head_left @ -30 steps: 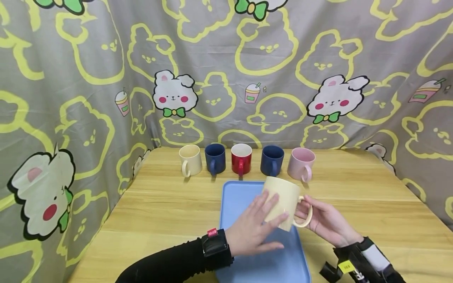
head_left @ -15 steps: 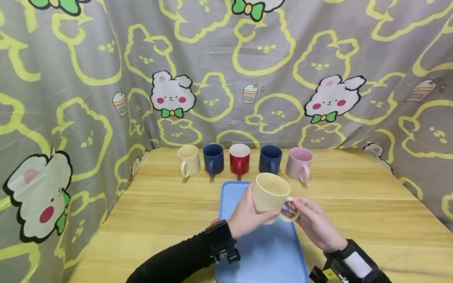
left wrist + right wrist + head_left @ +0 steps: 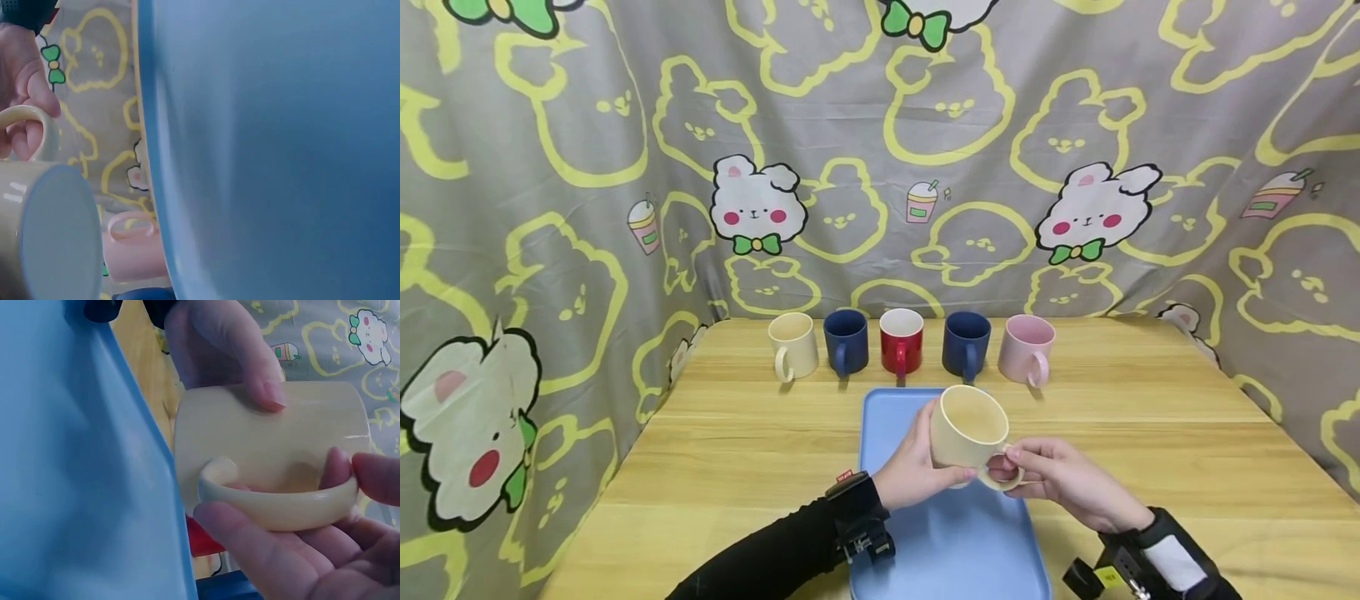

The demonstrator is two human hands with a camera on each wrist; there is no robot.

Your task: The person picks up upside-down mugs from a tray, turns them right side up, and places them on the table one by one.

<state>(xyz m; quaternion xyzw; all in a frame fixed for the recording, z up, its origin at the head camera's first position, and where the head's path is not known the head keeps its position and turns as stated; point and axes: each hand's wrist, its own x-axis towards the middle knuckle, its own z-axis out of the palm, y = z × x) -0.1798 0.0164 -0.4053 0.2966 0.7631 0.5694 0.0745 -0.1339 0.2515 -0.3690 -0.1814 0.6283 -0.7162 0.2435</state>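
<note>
Above the blue tray (image 3: pixel 955 550) a cream mug (image 3: pixel 962 446) is held in both hands, its mouth tilted up toward the head camera. My left hand (image 3: pixel 912 473) grips the mug's body from the left, thumb along the near side. At the right, my right hand (image 3: pixel 1071 482) pinches the mug's handle (image 3: pixel 281 509) between thumb and fingers; in the right wrist view, fingers also lie beneath the handle. The left wrist view shows the mug's pale flat base (image 3: pixel 62 234).
Behind the tray stands a row of upright mugs: cream (image 3: pixel 794 348), dark blue (image 3: pixel 847 342), red with white inside (image 3: pixel 901 343), another dark blue (image 3: pixel 967 343) and pink (image 3: pixel 1026 350). A patterned curtain (image 3: pixel 850 125) closes off the wooden table's (image 3: pixel 722 467) back and sides.
My left hand has gone from spread fingers against the mug to gripping its body. The mug has turned, so its mouth shows, and lowered slightly in the last half second.
</note>
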